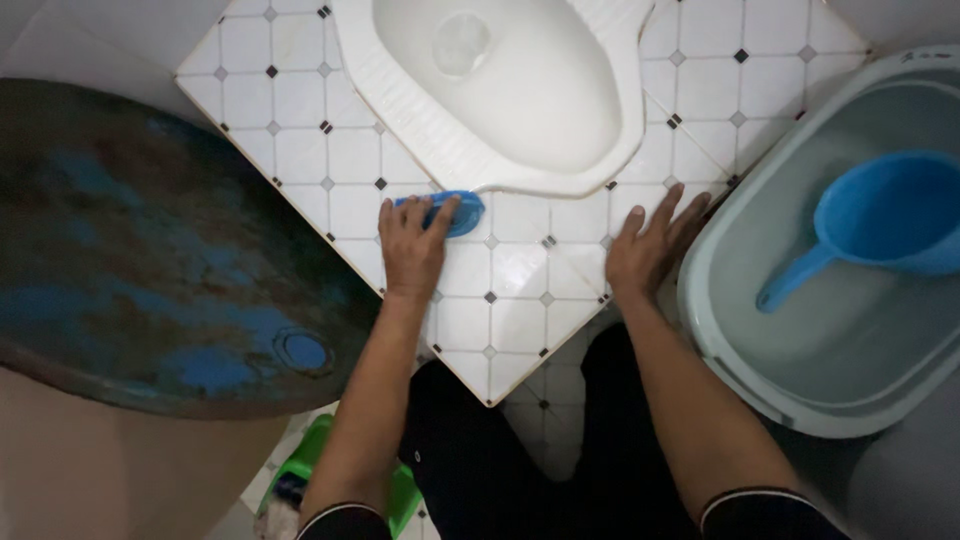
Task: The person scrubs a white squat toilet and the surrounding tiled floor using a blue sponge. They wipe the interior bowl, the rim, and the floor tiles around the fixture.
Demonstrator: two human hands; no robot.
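pressing down on a blue scrub brush (447, 212), the left hand (412, 248) is laid over it with the fingers curled across its back, so the brush is held against the white tiled platform (300, 150) just beside the front lip of the squat toilet pan (520, 90). the right hand (648, 250) is spread flat and open on the tiles, nothing held, the fingertips lying close to the rim of the pale grey water tub (720, 330).

a slip is judged the main risk: the glazed tiles look smooth and glossy, and if they are wet the bracing palm could slide toward the platform's edge, where weight would be lost. the brush could also skid off the tile into the pan's sloped bowl if too much sideways force is put on it. the tub could be knocked by the right forearm and water spilled.

the pan is smooth white ceramic, oval with ribbed footrests. the tiles are square with small dark diamond insets at the clipped corners. a blue plastic dipper (880, 215) with a round bowl and straight handle is seen inside the tub. a worn, mottled blue lid (150, 250) with a rough look lies at the left, and a green plastic object (310, 460) is partly hidden below the left arm.
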